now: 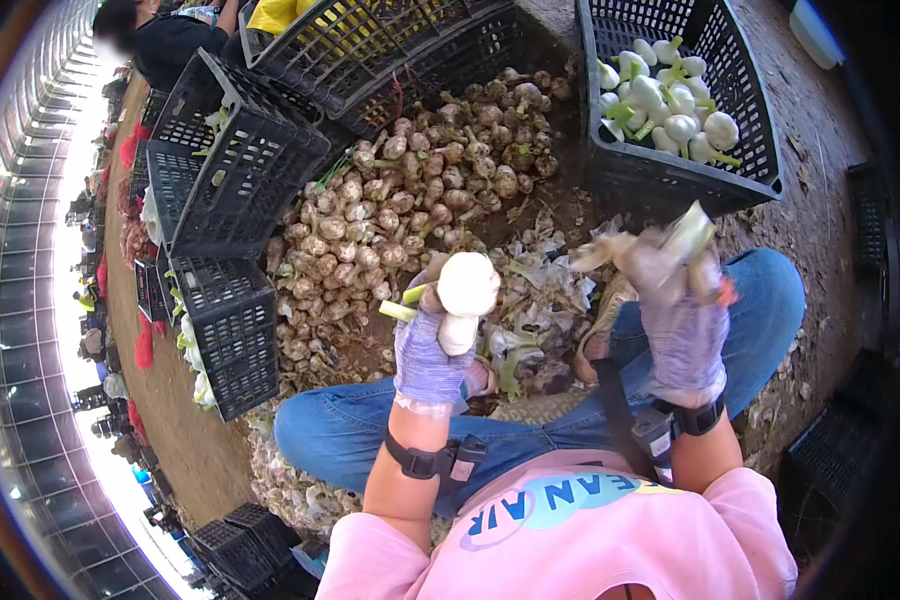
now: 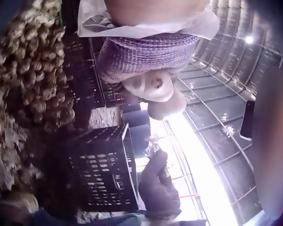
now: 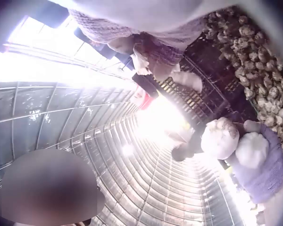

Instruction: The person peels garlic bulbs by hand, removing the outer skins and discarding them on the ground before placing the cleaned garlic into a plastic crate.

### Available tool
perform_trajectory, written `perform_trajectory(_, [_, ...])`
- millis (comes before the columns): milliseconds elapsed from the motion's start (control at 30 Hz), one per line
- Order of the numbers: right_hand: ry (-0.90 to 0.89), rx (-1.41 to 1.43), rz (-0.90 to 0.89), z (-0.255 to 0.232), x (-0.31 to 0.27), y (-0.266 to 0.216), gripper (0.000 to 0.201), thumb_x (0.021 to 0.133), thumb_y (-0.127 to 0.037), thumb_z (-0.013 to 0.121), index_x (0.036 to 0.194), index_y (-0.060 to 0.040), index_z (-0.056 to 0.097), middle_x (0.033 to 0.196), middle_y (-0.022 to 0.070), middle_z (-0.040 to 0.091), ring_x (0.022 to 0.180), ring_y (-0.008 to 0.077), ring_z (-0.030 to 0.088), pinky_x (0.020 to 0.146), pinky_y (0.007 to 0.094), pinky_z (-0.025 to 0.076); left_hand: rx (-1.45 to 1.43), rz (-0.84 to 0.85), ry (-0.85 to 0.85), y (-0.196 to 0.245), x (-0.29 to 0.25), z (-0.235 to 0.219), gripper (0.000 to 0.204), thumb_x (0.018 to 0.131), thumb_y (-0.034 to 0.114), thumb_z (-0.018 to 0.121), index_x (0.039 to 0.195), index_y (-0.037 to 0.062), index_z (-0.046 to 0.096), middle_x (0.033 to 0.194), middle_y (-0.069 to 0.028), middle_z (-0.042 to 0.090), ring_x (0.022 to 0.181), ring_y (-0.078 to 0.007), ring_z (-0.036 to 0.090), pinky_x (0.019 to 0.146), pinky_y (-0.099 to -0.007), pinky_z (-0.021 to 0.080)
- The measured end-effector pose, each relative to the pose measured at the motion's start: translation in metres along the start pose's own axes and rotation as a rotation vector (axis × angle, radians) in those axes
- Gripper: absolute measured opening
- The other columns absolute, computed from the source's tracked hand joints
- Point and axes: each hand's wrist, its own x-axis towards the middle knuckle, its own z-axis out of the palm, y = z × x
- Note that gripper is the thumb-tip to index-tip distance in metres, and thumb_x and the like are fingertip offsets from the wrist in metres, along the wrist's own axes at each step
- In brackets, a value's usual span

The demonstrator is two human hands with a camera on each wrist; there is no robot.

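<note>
In a purple knitted glove, the left hand [image 1: 432, 350] holds two peeled white garlic bulbs [image 1: 468, 284] with short green stems pointing left. The right wrist view shows both bulbs [image 3: 220, 138] side by side against the gloved left hand [image 3: 260, 165]. Opposite it, the gloved right hand [image 1: 682, 325], blurred, has its fingers curled round a piece of pale garlic stem and husk [image 1: 688, 236]. A small red-orange spot shows at its fingers. In the left wrist view the right hand [image 2: 159, 190] appears dark below the bulbs.
A heap of unpeeled garlic [image 1: 370, 230] lies in front, with loose husks [image 1: 540, 300] between the knees. At the front right stands a black crate [image 1: 670, 180] holding peeled bulbs [image 1: 675, 100]. More black crates [image 1: 230, 340] line the left, and another person [image 1: 175, 45] sits beyond.
</note>
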Motion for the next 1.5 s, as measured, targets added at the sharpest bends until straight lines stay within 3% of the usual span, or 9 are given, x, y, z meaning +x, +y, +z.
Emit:
perform_trajectory(33, [-0.058,0.634,0.075,0.002,-0.002,0.004,0.045,0.082,-0.020,0.066,0.120,-0.0059,0.046,0.115,0.0156,0.054,0.102,0.0239,0.056,0.081,0.0303,0.050,-0.075,-0.039,0.019,0.000,-0.001,0.004,0.051,0.077,0.023,0.071,0.117,-0.0003,0.049,0.108,-0.0159,0.058,0.096,-0.0261,0.060,0.082,-0.0376,0.053])
perform_trajectory(100, [-0.223,0.119,0.237,0.005,-0.005,0.011,0.046,0.077,-0.020,0.071,0.117,-0.0065,0.051,0.099,0.0066,0.058,0.093,0.0150,0.056,0.079,0.0267,0.047,-0.151,-0.119,-0.040,-0.004,-0.001,-0.001,0.050,0.079,0.023,0.069,0.118,-0.0009,0.048,0.109,-0.0165,0.058,0.096,-0.0270,0.060,0.082,-0.0378,0.053])
perform_trajectory(433, [-0.663,-0.428,0.296,0.028,0.017,-0.006,0.025,0.083,-0.022,0.063,0.096,-0.0010,0.061,0.072,0.0098,0.060,0.069,0.0147,0.060,0.067,0.0274,0.047,0.197,-0.141,-0.235,-0.019,-0.009,0.008,0.038,0.085,0.022,0.061,0.114,-0.0007,0.051,0.104,-0.0143,0.060,0.094,-0.0231,0.061,0.081,-0.0343,0.053])
perform_trajectory(500, [-0.797,-0.130,-0.040,0.032,0.012,0.004,0.020,0.084,-0.020,0.063,0.092,-0.0013,0.061,0.076,0.0098,0.060,0.074,0.0151,0.060,0.069,0.0287,0.048,0.252,-0.239,0.029,-0.025,-0.010,0.016,0.034,0.086,0.020,0.060,0.113,0.0002,0.052,0.104,-0.0130,0.060,0.093,-0.0221,0.061,0.078,-0.0331,0.054])
perform_trajectory(567, [-0.747,-0.036,-0.151,0.036,0.006,0.013,0.017,0.084,-0.016,0.062,0.092,-0.0008,0.059,0.080,0.0096,0.061,0.079,0.0163,0.060,0.072,0.0282,0.047,0.208,-0.297,0.041,-0.028,-0.003,0.015,0.032,0.088,0.020,0.058,0.112,0.0009,0.053,0.104,-0.0120,0.060,0.092,-0.0209,0.061,0.071,-0.0300,0.054])
perform_trajectory(667, [-0.203,0.341,0.334,0.032,0.019,0.004,0.016,0.083,-0.006,0.060,0.098,0.0005,0.058,0.091,0.0079,0.060,0.084,0.0177,0.057,0.075,0.0263,0.045,-0.038,-0.345,0.095,-0.025,-0.003,0.014,0.045,0.087,0.036,0.058,0.115,0.0016,0.051,0.095,-0.0093,0.060,0.074,-0.0137,0.059,0.060,-0.0220,0.053])
perform_trajectory(800, [-0.197,-0.155,-0.222,0.030,0.014,0.054,0.018,0.086,-0.007,0.058,0.102,-0.0008,0.059,0.095,0.0046,0.060,0.088,0.0121,0.055,0.077,0.0270,0.045,-0.119,-0.380,-0.036,-0.025,0.004,0.008,0.050,0.084,0.046,0.057,0.108,0.0034,0.055,0.080,-0.0060,0.061,0.065,-0.0160,0.060,0.059,-0.0286,0.054])
perform_trajectory(1033, [-0.211,0.348,0.392,0.037,0.005,0.037,0.025,0.086,-0.016,0.060,0.105,-0.0009,0.057,0.095,0.0044,0.060,0.088,0.0102,0.055,0.080,0.0263,0.045,0.081,-0.328,0.158,-0.026,-0.003,0.010,0.051,0.081,0.049,0.060,0.101,0.0020,0.059,0.079,-0.0074,0.062,0.064,-0.0158,0.060,0.057,-0.0259,0.051])
perform_trajectory(1500, [-0.165,-0.222,0.051,0.047,-0.018,0.022,0.033,0.077,-0.010,0.069,0.104,0.0027,0.056,0.089,0.0109,0.064,0.080,0.0109,0.062,0.069,0.0248,0.050,0.678,0.045,0.152,-0.006,-0.013,0.031,0.038,0.076,0.036,0.073,0.080,0.0004,0.062,0.065,-0.0012,0.057,0.057,-0.0071,0.053,0.050,-0.0219,0.043])
